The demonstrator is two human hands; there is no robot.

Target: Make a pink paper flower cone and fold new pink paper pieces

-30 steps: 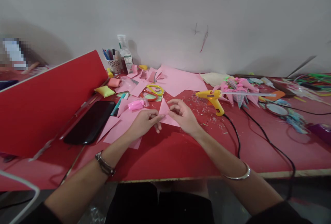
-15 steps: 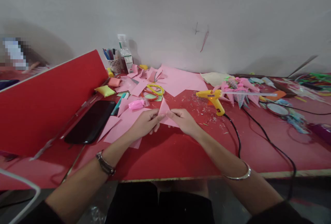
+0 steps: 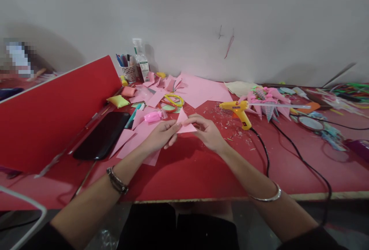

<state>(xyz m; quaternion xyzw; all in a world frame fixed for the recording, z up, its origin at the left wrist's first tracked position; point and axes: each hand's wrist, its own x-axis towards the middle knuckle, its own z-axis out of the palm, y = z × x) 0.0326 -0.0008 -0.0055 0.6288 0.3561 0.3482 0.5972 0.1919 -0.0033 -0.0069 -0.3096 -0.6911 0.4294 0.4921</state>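
Note:
A small folded piece of pink paper (image 3: pixel 186 128) is held up over the red table, its pointed tip facing away from me. My left hand (image 3: pixel 162 134) pinches its left side between thumb and fingers. On the other side my right hand (image 3: pixel 209 131) has its thumb and fingers closed on the paper's right part. Just left of my left hand lie pink paper sheets (image 3: pixel 135 142) and a bright pink packet (image 3: pixel 152 116). Yellow-handled scissors (image 3: pixel 175 100) rest beyond the folded paper.
A yellow glue gun (image 3: pixel 238 112) with a black cord lies to the right. Behind it sit pink paper cones (image 3: pixel 273 104). A black phone (image 3: pixel 101 135) is at left beside a red panel (image 3: pixel 63 111). A pen cup (image 3: pixel 128 72) and a bottle (image 3: pixel 142 63) stand at the back.
The folded paper has turned a little in my hands. My right fingers have shifted, now reaching over its face, with the thumb lower. The view has moved slightly.

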